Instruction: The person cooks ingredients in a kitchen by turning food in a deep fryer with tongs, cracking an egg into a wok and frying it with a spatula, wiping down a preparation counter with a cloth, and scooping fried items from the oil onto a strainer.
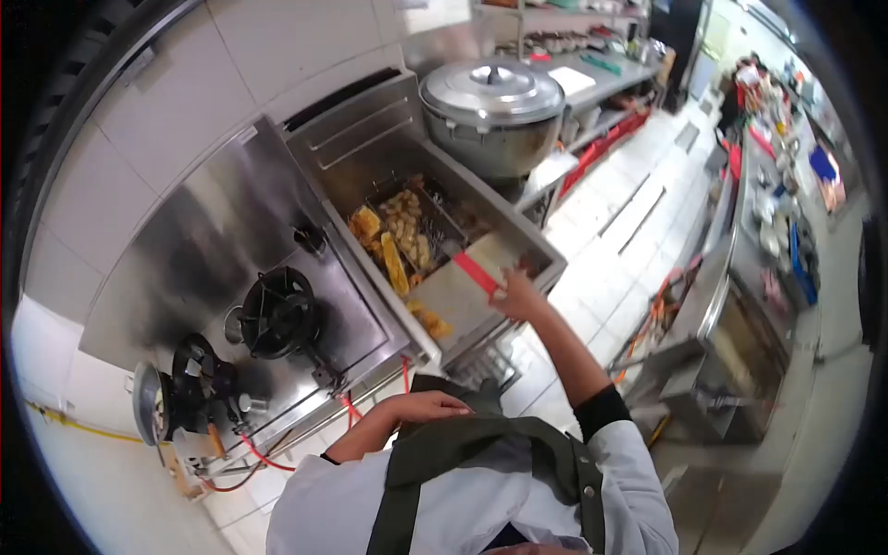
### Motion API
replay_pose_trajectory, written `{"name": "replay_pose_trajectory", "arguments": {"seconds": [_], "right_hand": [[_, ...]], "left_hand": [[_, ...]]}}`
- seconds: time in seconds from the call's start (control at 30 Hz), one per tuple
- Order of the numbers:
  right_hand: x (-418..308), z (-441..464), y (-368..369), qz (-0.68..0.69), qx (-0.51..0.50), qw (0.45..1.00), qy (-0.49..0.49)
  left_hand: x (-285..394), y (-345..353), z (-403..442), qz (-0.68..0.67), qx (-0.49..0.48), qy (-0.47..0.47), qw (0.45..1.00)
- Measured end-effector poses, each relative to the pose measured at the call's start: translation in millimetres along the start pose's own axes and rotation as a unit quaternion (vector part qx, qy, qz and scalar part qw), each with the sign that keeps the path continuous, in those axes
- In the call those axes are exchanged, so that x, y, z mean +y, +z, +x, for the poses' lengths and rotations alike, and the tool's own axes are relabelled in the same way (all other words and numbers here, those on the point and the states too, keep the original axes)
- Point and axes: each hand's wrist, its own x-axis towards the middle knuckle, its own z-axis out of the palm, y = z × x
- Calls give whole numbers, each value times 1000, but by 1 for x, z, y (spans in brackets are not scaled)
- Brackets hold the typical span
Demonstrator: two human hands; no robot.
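Right hand, curled, is gripping red tool, best kept steady above fryer; left hand, loosely open, is resting at apron.

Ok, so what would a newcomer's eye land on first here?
Probably the large lidded pot, shining beside the fryer at upper middle. Next, the golden food in the fryer, and the red handle in the right hand. A black burner stands out on the stove to the left.
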Motion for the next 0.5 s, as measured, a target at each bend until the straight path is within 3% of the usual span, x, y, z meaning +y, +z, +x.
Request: {"name": "replay_pose_trajectory", "arguments": {"seconds": [0.03,0.1,0.13,0.23,0.3,0.33,0.37,0.43,0.5], "right_hand": [[-8,19,-1,25,-137,986,92],[43,111,-7,217,-236,937,138],[64,96,24,328,-307,872,194],[36,99,13,536,-382,704,267],[34,111,21,587,-384,672,237],[37,111,19,607,-387,656,230],[41,113,14,610,-392,652,222],[29,118,-15,620,-402,643,201],[24,120,-43,619,-423,631,200]], "left_hand": [[8,-8,2,32,16,13,999],[45,-51,54,29,51,63,996],[53,-28,51,-30,47,61,997],[73,-31,53,-52,136,76,986],[73,-23,50,-39,210,74,974],[77,-19,47,-75,235,77,966],[85,-6,39,-210,260,38,942],[83,22,36,-320,328,81,885],[96,48,40,-308,377,70,871]]}}
